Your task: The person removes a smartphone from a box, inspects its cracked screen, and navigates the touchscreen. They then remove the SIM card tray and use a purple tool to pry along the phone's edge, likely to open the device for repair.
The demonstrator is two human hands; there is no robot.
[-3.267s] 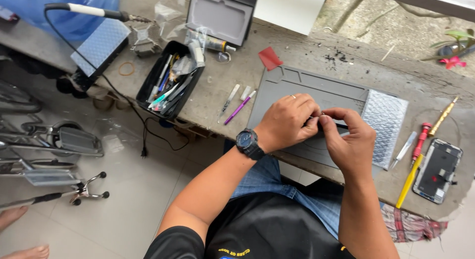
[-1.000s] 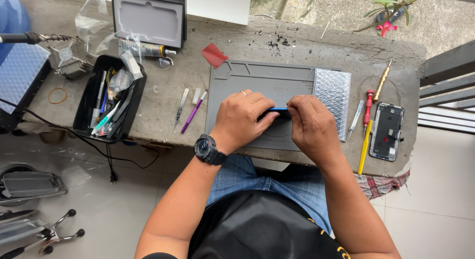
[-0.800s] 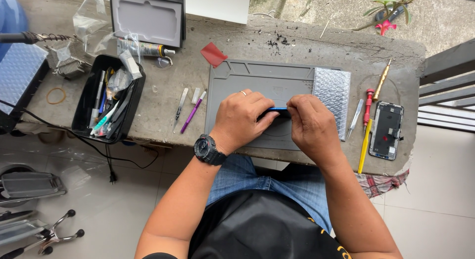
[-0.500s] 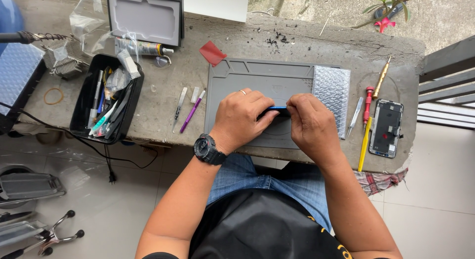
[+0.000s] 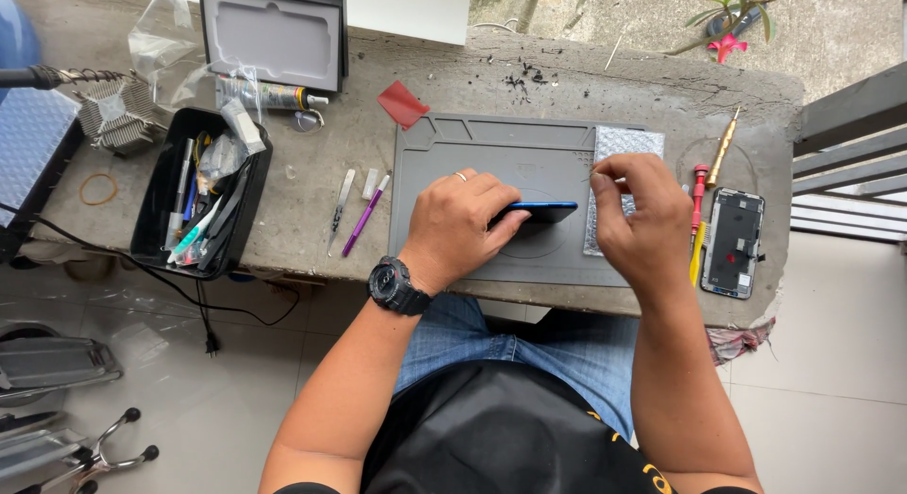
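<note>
My left hand [image 5: 465, 225] holds a blue-edged phone body [image 5: 539, 212] on its side over a grey work mat [image 5: 491, 159]. A black watch is on that wrist and a ring on one finger. My right hand [image 5: 641, 225] has come off the phone and hovers just to its right, over a silvery bubble-wrap pouch [image 5: 625, 146]. Its thumb and forefinger are pinched together; whether a tiny part sits between them is too small to tell.
A detached phone screen [image 5: 733, 241] lies at the right edge, beside a red screwdriver [image 5: 698, 194] and yellow tools [image 5: 722, 152]. Tweezers [image 5: 341, 208] and a purple tool [image 5: 365, 213] lie left of the mat. A black tray of tools [image 5: 200, 203], an open grey case [image 5: 274, 36] and a red pick [image 5: 402, 103] are farther off.
My right hand has let go of the phone and moved right toward the bubble-wrap pouch. My left hand still grips the phone, now visible along its blue edge.
</note>
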